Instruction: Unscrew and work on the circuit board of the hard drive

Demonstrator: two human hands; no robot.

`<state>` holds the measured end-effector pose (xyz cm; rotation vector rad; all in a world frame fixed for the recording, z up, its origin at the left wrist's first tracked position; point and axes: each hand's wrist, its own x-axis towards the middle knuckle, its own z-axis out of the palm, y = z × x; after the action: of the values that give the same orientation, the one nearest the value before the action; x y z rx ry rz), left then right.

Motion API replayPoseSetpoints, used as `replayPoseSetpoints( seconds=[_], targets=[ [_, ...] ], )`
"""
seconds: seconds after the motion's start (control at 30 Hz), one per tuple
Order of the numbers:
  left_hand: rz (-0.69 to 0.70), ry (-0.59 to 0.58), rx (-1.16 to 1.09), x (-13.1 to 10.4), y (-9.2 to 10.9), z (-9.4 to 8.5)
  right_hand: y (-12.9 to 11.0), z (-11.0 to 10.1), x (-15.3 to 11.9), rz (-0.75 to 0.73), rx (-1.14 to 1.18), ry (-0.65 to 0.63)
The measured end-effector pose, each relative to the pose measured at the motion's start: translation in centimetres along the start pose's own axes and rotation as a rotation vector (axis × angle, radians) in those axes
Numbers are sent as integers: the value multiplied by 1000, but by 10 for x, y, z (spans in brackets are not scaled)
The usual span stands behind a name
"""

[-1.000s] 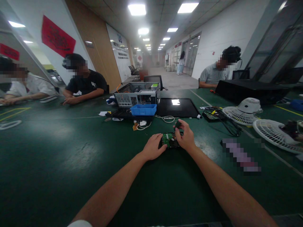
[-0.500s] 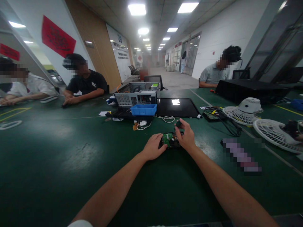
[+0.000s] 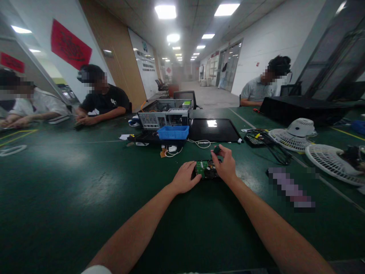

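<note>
On the green table in front of me lies a small black-cased device with an exposed green circuit board (image 3: 202,168). My left hand (image 3: 186,177) is closed around its left end, thumb at the near edge and fingers along the far side. Over the right end, my right hand (image 3: 225,163) pinches the dark handle of what looks like a screwdriver (image 3: 216,149) between thumb and fingers. Its tip is too small to make out against the device, and that hand hides the device's right end.
Beyond the device stand a blue bin (image 3: 173,133), an open computer case (image 3: 165,113) and a black flat panel (image 3: 215,130). A white cable (image 3: 173,152) lies before them. Rightward are black cables (image 3: 281,150), white fan parts (image 3: 293,135) and a blurred-out item (image 3: 291,188). Other people sit around the table.
My right fingers have shifted slightly on the dark handle, which now sits a little farther right. My left hand and the device have stayed put.
</note>
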<state>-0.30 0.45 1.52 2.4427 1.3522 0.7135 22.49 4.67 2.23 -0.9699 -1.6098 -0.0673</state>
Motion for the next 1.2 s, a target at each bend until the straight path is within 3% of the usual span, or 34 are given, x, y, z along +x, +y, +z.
replayPoseSetpoints(
  seconds=[0.23, 0.57, 1.2],
  targets=[
    [1, 1, 4, 0, -1, 1, -8, -8, 7, -102, -68, -60],
    [-3, -10, 1, 1, 0, 0, 0, -1, 0, -7, -7, -47],
    [-10, -7, 12, 0, 0, 1, -6, -7, 4, -66, -38, -68]
  ],
)
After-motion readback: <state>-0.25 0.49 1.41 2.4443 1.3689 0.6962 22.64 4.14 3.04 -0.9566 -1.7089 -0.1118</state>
